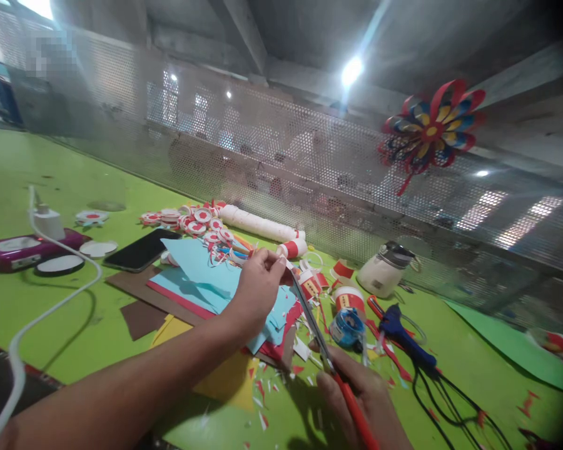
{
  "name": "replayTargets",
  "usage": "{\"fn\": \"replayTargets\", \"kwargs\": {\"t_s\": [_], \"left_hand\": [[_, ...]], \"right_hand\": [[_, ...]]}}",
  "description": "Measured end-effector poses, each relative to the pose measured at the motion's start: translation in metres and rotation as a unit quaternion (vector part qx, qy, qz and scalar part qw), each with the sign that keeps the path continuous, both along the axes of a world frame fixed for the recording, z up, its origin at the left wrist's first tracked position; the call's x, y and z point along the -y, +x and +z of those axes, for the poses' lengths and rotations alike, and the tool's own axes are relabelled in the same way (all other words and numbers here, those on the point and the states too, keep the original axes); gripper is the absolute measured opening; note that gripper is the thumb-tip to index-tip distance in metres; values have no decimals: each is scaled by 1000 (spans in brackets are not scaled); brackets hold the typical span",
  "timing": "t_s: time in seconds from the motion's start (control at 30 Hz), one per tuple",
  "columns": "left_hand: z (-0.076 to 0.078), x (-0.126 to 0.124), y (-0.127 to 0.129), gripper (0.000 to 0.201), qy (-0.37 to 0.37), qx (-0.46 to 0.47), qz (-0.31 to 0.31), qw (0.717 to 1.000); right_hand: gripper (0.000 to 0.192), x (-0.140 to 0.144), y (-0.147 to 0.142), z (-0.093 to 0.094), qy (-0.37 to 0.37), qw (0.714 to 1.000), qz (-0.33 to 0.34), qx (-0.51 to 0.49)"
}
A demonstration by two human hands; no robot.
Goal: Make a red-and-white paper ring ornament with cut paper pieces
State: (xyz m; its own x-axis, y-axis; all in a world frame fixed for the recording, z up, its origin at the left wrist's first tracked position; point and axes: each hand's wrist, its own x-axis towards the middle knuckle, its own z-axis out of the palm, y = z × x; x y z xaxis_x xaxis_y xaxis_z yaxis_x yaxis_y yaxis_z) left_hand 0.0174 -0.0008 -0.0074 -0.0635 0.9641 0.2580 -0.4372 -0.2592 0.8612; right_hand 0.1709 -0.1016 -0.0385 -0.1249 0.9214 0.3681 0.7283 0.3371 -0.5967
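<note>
Two hands work close together over the green counter (51,300): the left hand (258,287) pinches a small white paper scrap (287,262) between thumb and fingertips, holding it up just above the stack of paper, while the right hand (361,390) is closed around the red handles of a pair of scissors (319,331), whose metal blades angle up to meet the scrap. Whether the blades are biting the paper or only touching it cannot be told. Judging by the red and white paper snippets (267,387) scattered below the hands, a good deal of cutting seems done, and a cluster of finished round red-and-white paper discs (197,222) lies further back; the scrap in hand looks not yet trimmed through. Under the left hand lies a stack of coloured sheets, light blue paper (197,269) on top of red, brown and yellow ones. Just right of the scissors stand a blue roll of tape (346,326) and a blue glue gun (403,334) with its black cord trailing off, near enough to crowd the right hand. Behind them sit a white lidded pot (385,270) and a long white paper tube (258,224). Off to the left are a black phone (141,250), a white charger with cable (49,222) and a pink device (23,247). On the perforated metal screen (263,144) hangs a red, blue and yellow paper pinwheel (429,131).
</note>
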Motion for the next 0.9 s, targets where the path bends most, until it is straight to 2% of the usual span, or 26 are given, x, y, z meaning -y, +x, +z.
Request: {"fn": "replayTargets", "kwargs": {"t_s": [0.23, 0.37, 0.7, 0.9], "left_hand": [[9, -4, -8, 16, -6, -32, -59, 998], [13, -3, -12, 16, -20, -60, -76, 995], [15, -6, -18, 19, 0, -83, -110, 990], [17, -6, -21, 19, 10, -98, -126, 987]], "right_hand": [[50, 3, 7, 7, -99, 991, 49, -77], [52, 4, 11, 7, -130, 985, 60, -92], [51, 4, 14, 8, -100, 993, 41, -47], [51, 5, 15, 8, -109, 991, 56, -60]]}}
